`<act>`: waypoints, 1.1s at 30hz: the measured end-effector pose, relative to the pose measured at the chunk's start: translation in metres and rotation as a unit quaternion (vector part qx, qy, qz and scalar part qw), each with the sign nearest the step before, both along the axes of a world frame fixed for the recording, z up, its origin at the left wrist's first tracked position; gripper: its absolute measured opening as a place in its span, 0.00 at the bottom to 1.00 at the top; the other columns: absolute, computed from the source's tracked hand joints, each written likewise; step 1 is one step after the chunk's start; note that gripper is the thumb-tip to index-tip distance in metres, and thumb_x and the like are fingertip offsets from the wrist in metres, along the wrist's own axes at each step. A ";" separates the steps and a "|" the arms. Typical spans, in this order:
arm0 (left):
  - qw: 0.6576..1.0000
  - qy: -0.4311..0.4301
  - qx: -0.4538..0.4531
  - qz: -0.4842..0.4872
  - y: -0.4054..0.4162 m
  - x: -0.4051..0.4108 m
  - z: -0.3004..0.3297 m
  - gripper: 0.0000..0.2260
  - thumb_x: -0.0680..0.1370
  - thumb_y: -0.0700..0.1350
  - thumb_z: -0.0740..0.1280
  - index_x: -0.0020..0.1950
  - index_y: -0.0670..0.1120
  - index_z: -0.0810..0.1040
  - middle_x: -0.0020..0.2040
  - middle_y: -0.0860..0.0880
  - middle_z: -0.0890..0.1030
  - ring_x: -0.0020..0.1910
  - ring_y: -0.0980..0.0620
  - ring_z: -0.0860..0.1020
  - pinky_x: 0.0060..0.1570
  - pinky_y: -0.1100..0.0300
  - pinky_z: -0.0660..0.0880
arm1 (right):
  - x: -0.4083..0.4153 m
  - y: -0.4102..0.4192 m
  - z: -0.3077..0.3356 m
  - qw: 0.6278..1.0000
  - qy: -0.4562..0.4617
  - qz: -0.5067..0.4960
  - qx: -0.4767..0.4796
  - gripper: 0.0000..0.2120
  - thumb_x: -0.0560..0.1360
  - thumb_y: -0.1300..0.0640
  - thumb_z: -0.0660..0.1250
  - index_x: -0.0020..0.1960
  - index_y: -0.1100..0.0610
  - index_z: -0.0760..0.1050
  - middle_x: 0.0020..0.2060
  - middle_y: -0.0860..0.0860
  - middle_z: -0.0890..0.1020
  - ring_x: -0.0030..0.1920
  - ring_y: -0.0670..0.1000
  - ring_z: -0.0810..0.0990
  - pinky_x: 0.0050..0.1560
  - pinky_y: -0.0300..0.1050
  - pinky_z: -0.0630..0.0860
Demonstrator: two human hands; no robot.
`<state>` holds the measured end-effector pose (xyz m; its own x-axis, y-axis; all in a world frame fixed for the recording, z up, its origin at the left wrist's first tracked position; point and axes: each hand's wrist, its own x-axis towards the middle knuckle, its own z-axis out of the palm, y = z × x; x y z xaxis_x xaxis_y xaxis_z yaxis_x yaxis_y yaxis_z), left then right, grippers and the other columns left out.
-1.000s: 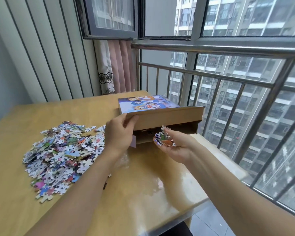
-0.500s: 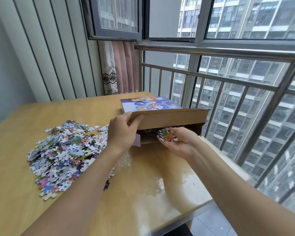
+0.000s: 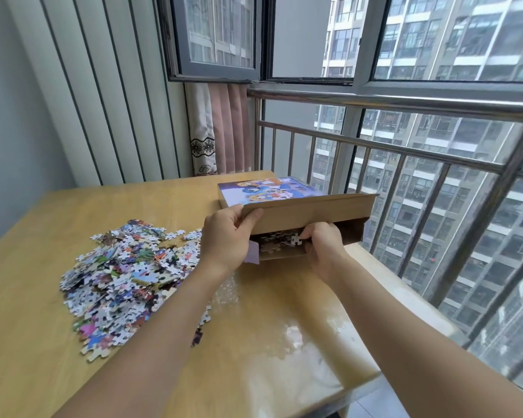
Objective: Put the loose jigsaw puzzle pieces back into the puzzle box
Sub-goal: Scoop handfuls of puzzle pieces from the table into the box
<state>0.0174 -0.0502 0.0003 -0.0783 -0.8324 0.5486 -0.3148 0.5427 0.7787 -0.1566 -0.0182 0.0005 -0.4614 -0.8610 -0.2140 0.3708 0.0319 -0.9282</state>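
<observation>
Glossy wooden table (image 3: 43, 236), ribbed pale wall panels (image 3: 103, 101) behind it, pink curtain (image 3: 224, 131) beyond its far edge, steel railing (image 3: 405, 101) and daylit windows (image 3: 435, 40) beside it

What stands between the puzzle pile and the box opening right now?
Only the left hand, which holds the flap up beside the puzzle box opening. The table between the pile of pieces and the box is bare.

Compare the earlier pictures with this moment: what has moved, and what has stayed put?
The right hand carried its handful of colourful jigsaw pieces forward into the brown cardboard puzzle box; its fingers now sit inside the opening. The left hand still holds the flap up. The big pile of loose pieces on the yellow wooden table is unchanged.
</observation>
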 end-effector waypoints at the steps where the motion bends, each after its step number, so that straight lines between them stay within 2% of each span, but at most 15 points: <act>1: 1.000 0.001 -0.001 0.002 0.001 0.000 -0.001 0.16 0.77 0.57 0.68 0.49 0.44 0.84 0.45 0.40 0.84 0.42 0.43 0.80 0.46 0.42 0.78 | -0.004 0.002 -0.005 0.997 0.073 0.008 0.027 0.14 0.72 0.69 0.60 0.57 0.60 0.70 0.48 0.56 0.76 0.49 0.55 0.75 0.46 0.48 0.72; 3: 1.000 0.006 -0.002 0.006 0.001 0.003 -0.002 0.14 0.78 0.55 0.68 0.49 0.45 0.84 0.45 0.41 0.84 0.45 0.39 0.81 0.46 0.42 0.78 | -0.012 0.008 -0.012 0.968 0.239 0.037 0.067 0.12 0.76 0.65 0.62 0.59 0.61 0.73 0.51 0.57 0.79 0.49 0.54 0.77 0.45 0.47 0.72; 4: 1.000 0.005 -0.001 0.006 0.001 0.004 -0.003 0.13 0.78 0.55 0.69 0.50 0.46 0.85 0.44 0.41 0.85 0.46 0.38 0.81 0.46 0.42 0.78 | -0.016 0.012 -0.014 0.941 0.325 0.058 0.070 0.10 0.77 0.64 0.63 0.57 0.62 0.75 0.49 0.57 0.80 0.47 0.55 0.77 0.41 0.46 0.72; 6: 1.000 0.004 -0.001 0.006 0.001 0.005 -0.003 0.12 0.78 0.54 0.69 0.50 0.46 0.85 0.43 0.41 0.85 0.45 0.39 0.81 0.45 0.42 0.78 | -0.025 0.019 -0.015 0.857 0.501 0.103 0.062 0.09 0.78 0.62 0.63 0.56 0.61 0.78 0.47 0.56 0.81 0.47 0.57 0.78 0.41 0.45 0.72; 8: 1.000 0.014 -0.001 0.009 0.002 0.006 -0.002 0.14 0.77 0.57 0.68 0.49 0.47 0.84 0.43 0.41 0.85 0.42 0.42 0.81 0.45 0.42 0.78 | -0.030 0.027 -0.016 0.768 0.630 0.114 0.017 0.15 0.78 0.60 0.64 0.64 0.57 0.78 0.58 0.54 0.81 0.58 0.57 0.77 0.53 0.46 0.74; 10: 1.000 0.021 0.002 0.012 0.003 0.006 0.000 0.15 0.76 0.59 0.67 0.50 0.49 0.85 0.43 0.44 0.85 0.43 0.43 0.81 0.46 0.41 0.79 | -0.028 0.039 -0.017 0.727 0.675 0.111 -0.062 0.19 0.80 0.58 0.63 0.70 0.53 0.75 0.65 0.50 0.79 0.66 0.53 0.74 0.62 0.48 0.73; 12: 1.000 0.017 0.005 0.011 0.003 0.005 0.001 0.15 0.76 0.59 0.67 0.50 0.50 0.85 0.43 0.46 0.86 0.46 0.41 0.82 0.47 0.41 0.79 | -0.020 0.051 -0.017 0.689 0.697 0.153 -0.129 0.20 0.81 0.52 0.60 0.71 0.51 0.74 0.66 0.47 0.79 0.67 0.51 0.75 0.64 0.52 0.74; 16: 1.000 0.007 0.003 0.006 0.005 0.004 -0.001 0.18 0.75 0.61 0.66 0.50 0.48 0.85 0.43 0.44 0.85 0.45 0.41 0.82 0.47 0.42 0.79 | -0.003 0.053 -0.020 0.592 0.756 0.267 -0.086 0.26 0.82 0.36 0.52 0.74 0.47 0.69 0.69 0.46 0.76 0.67 0.51 0.74 0.62 0.52 0.75; 17: 1.000 0.004 0.003 0.005 0.006 0.004 -0.002 0.18 0.75 0.61 0.66 0.50 0.47 0.85 0.43 0.44 0.85 0.45 0.41 0.82 0.47 0.42 0.79 | -0.004 0.050 -0.020 0.584 0.762 0.268 -0.072 0.28 0.81 0.34 0.51 0.74 0.47 0.69 0.69 0.46 0.75 0.67 0.51 0.74 0.61 0.52 0.75; 22: 1.000 0.008 -0.002 -0.005 0.007 0.006 -0.002 0.21 0.74 0.63 0.65 0.50 0.47 0.85 0.44 0.44 0.85 0.46 0.41 0.81 0.48 0.42 0.79 | -0.018 0.018 -0.012 0.616 0.734 0.286 -0.032 0.30 0.79 0.29 0.48 0.73 0.42 0.70 0.67 0.47 0.78 0.65 0.52 0.76 0.62 0.51 0.75; 24: 1.000 0.012 0.000 -0.007 0.007 0.008 -0.001 0.19 0.75 0.62 0.66 0.51 0.47 0.85 0.44 0.46 0.86 0.47 0.41 0.81 0.48 0.43 0.79 | -0.025 0.009 -0.010 0.596 0.751 0.285 -0.013 0.30 0.79 0.30 0.48 0.74 0.43 0.69 0.68 0.48 0.78 0.65 0.53 0.75 0.63 0.51 0.74; 27: 1.000 0.017 0.008 -0.003 0.008 0.012 0.005 0.12 0.79 0.55 0.69 0.54 0.49 0.85 0.45 0.50 0.86 0.48 0.46 0.82 0.49 0.46 0.79 | -0.027 0.014 -0.007 0.565 0.782 0.262 -0.037 0.31 0.78 0.29 0.48 0.74 0.43 0.69 0.66 0.48 0.79 0.64 0.52 0.76 0.59 0.52 0.76; 29: 1.000 0.025 0.009 0.000 0.007 0.016 0.008 0.10 0.79 0.53 0.69 0.54 0.49 0.86 0.45 0.50 0.86 0.48 0.46 0.82 0.48 0.47 0.79 | -0.028 0.027 -0.008 0.547 0.812 0.194 -0.069 0.28 0.80 0.32 0.51 0.69 0.46 0.74 0.62 0.47 0.81 0.60 0.53 0.78 0.52 0.50 0.77; 31: 1.000 0.023 0.003 0.007 0.004 0.017 0.008 0.10 0.79 0.53 0.69 0.52 0.49 0.86 0.45 0.48 0.86 0.47 0.43 0.81 0.48 0.45 0.78 | -0.032 0.042 -0.010 0.534 0.833 0.130 -0.062 0.30 0.79 0.31 0.47 0.58 0.49 0.79 0.52 0.47 0.83 0.54 0.53 0.80 0.45 0.49 0.77; 33: 1.000 0.017 0.000 0.008 0.003 0.019 0.008 0.10 0.79 0.53 0.69 0.53 0.49 0.86 0.45 0.46 0.86 0.47 0.42 0.80 0.48 0.43 0.78 | -0.039 0.049 -0.015 0.522 0.846 0.103 -0.020 0.34 0.78 0.29 0.41 0.51 0.49 0.78 0.48 0.46 0.83 0.51 0.53 0.80 0.45 0.50 0.77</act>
